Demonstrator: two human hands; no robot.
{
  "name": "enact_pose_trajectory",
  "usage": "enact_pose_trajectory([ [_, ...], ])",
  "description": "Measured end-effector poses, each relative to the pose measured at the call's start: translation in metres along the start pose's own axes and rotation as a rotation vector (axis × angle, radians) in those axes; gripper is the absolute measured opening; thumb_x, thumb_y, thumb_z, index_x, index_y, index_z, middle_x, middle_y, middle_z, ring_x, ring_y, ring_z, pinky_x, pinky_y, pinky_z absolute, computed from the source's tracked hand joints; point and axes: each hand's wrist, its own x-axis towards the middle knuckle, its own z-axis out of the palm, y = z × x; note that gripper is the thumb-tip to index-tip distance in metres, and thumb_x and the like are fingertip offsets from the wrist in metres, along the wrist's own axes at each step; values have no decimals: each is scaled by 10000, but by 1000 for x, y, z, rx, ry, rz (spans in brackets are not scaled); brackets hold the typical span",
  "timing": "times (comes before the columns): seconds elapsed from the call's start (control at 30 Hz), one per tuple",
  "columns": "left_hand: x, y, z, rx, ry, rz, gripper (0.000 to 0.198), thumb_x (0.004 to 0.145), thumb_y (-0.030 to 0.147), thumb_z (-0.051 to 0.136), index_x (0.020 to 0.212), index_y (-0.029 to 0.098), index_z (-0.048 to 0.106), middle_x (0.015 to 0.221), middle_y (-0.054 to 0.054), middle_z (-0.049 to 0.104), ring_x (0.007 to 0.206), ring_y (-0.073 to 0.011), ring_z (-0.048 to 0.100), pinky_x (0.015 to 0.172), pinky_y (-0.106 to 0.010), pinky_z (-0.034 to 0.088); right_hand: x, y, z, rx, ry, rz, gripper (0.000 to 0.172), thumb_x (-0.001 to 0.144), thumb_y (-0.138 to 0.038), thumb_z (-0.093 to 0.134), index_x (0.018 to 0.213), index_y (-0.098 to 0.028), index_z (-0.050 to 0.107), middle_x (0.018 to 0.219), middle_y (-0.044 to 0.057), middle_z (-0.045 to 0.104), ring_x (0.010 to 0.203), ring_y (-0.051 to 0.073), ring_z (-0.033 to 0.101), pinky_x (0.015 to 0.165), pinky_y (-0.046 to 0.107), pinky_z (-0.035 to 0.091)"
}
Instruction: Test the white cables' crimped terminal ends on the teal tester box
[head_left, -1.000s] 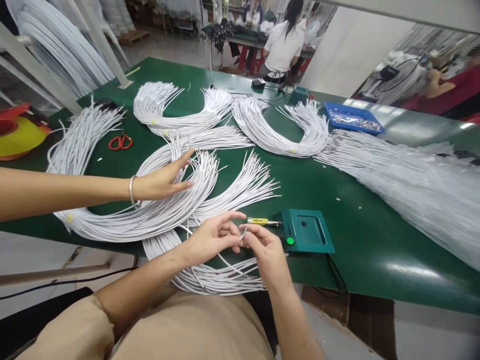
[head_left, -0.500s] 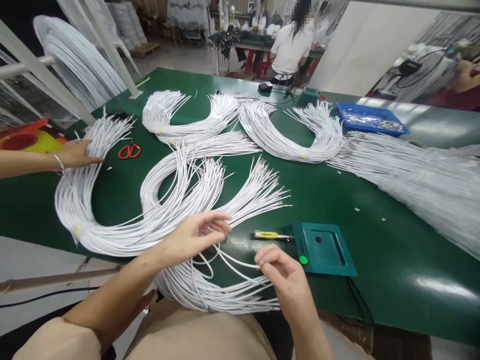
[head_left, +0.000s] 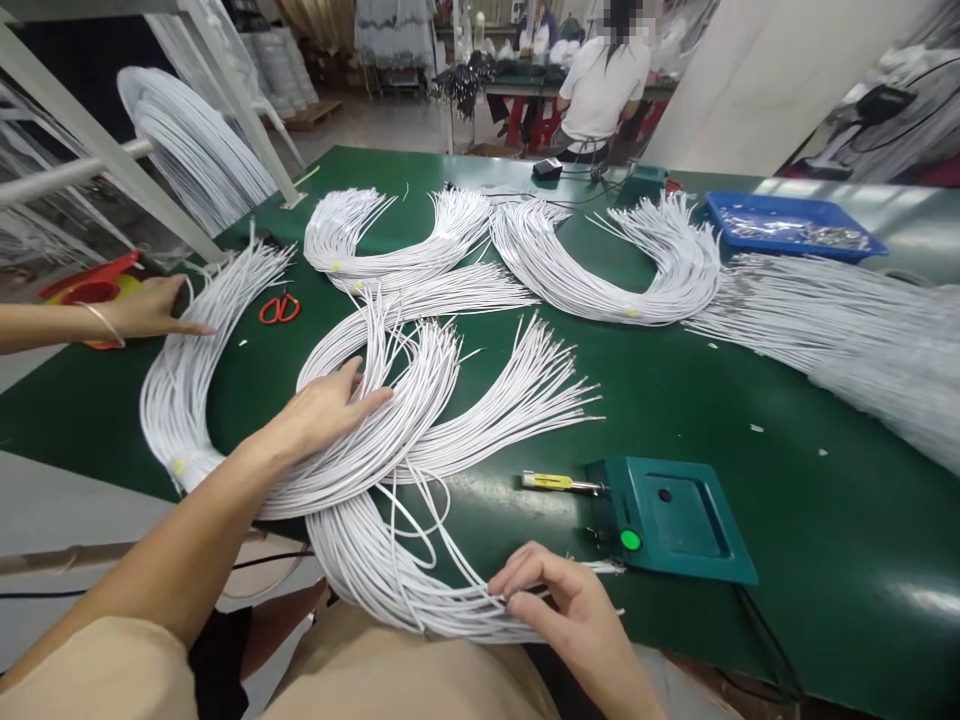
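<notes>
My left hand (head_left: 337, 405) lies on a coiled bundle of white cables (head_left: 405, 400), its thumb and fingers apart. Near the front edge, my right hand (head_left: 559, 600) has its fingers curled close together at a lower bundle of white cables (head_left: 390, 575). One loose white cable (head_left: 457, 555) runs down to those fingertips; the exact grip is partly hidden. Between the bundles, a few cables make loose loops. Right of my hands stands a teal device (head_left: 679, 515) with a green button and a yellow-labelled rod.
Another person's hand (head_left: 146, 310) rests by the left cable bundle (head_left: 176, 400). Red-handled scissors (head_left: 280, 308) lie nearby. Tied bundles (head_left: 600, 275) and a blue tray (head_left: 795, 228) of small metal parts are farther back. Loose cables (head_left: 840, 310) spread at right.
My left hand has moved left and up onto the coiled bundle. My right hand has lowered with the loose cable toward the front bundle. The view has shifted slightly.
</notes>
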Motion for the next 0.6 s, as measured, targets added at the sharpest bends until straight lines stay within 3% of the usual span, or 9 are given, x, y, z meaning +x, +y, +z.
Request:
enact_pose_trajectory([
  [0.13, 8, 15, 2, 6, -143, 38, 922, 745, 721, 471, 1440, 131, 325, 1292, -216, 586, 1150, -380, 586, 946, -463, 449, 2, -2, 3, -90, 14, 28, 94, 816, -185, 612, 742, -192, 669, 871, 37, 710, 841, 190, 640, 795, 327, 445],
  [0.33, 28, 34, 11, -64, -138, 104, 1157, 624, 645, 667, 1504, 116, 134, 1381, -236, 500, 1232, -380, 525, 1000, -446, 420, 6, -7, 10, -221, 51, 68, 109, 801, -169, 605, 738, -194, 691, 835, 22, 693, 830, 181, 629, 775, 307, 439],
  [0.47, 41, 39, 13, -132, -123, 48, 1085, 617, 505, 728, 1485, 96, 220, 1304, -211, 575, 1166, -359, 577, 977, -431, 449, 7, -9, 12, -255, 57, 91, 119, 796, -171, 596, 742, -194, 699, 838, 27, 679, 807, 176, 620, 736, 298, 438],
  [0.6, 39, 36, -7, -236, -47, -45, 991, 632, 385, 734, 1475, 124, 282, 1045, -137, 708, 893, -299, 696, 821, -408, 535, 5, -7, 11, -195, 66, 79, 123, 804, -168, 591, 750, -203, 696, 873, 24, 691, 849, 178, 627, 778, 299, 438],
])
